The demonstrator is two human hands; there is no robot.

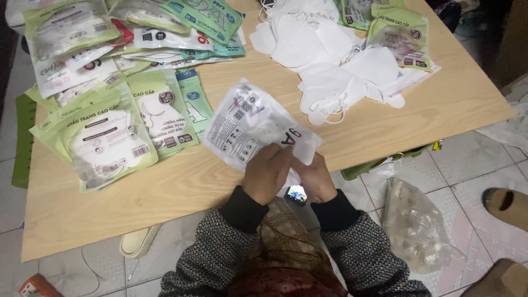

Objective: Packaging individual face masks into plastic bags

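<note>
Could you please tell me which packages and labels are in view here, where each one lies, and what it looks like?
Clear-and-white flat pouch: held over the table's front edge by left hand and right hand.
Pale green pouches: overlapping pile, table's left side.
White, red and teal pouches: far left heap.
Green-and-white pouch: far right, beside loose white masks.
Clear plastic bag: on the floor, right.

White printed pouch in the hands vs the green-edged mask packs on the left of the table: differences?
The white printed pouch is held above the wooden table by both hands; the green-edged mask packs lie flat, overlapping. The pouch is mostly white; the packs have green borders. Both are flat plastic packets.
</note>
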